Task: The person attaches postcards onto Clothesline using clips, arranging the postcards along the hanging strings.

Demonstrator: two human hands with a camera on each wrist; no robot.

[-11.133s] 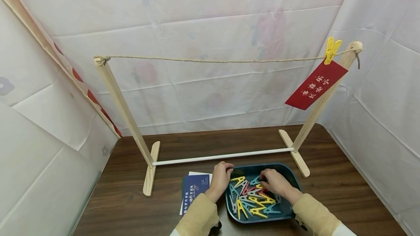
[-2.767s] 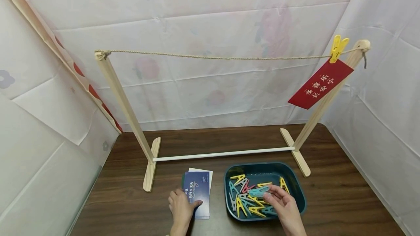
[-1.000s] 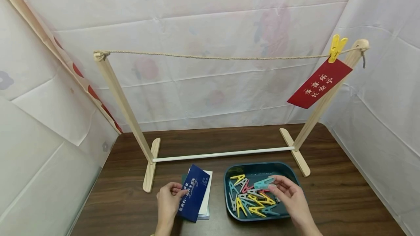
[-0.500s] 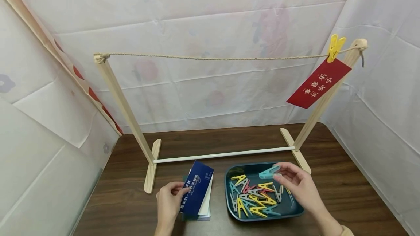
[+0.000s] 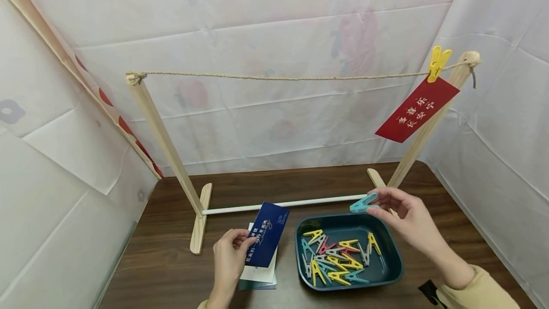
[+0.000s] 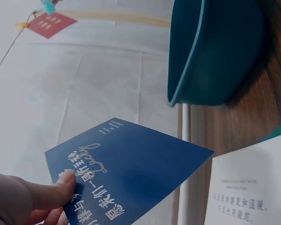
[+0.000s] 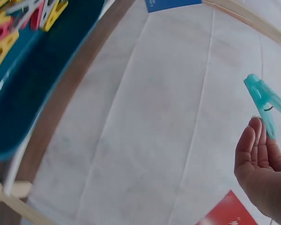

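Card and peg both lifted, ready near the rope.
Your left hand (image 5: 229, 256) pinches the dark blue printed card (image 5: 267, 234) left of the teal plastic tray (image 5: 392, 271); your right hand (image 5: 407, 218) pinches a turquoise plastic clothespin (image 5: 363, 202) above that tray, jaws forward.

Blue card (image 5: 267, 234) — teal clothespin (image 5: 363, 202), aloft

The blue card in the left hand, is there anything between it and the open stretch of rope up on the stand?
Nothing visible blocks it. The blue card, pinched by the left hand, has open air above it up to the rope. The only hanging things, the yellow clip and red card, sit at the far right end.
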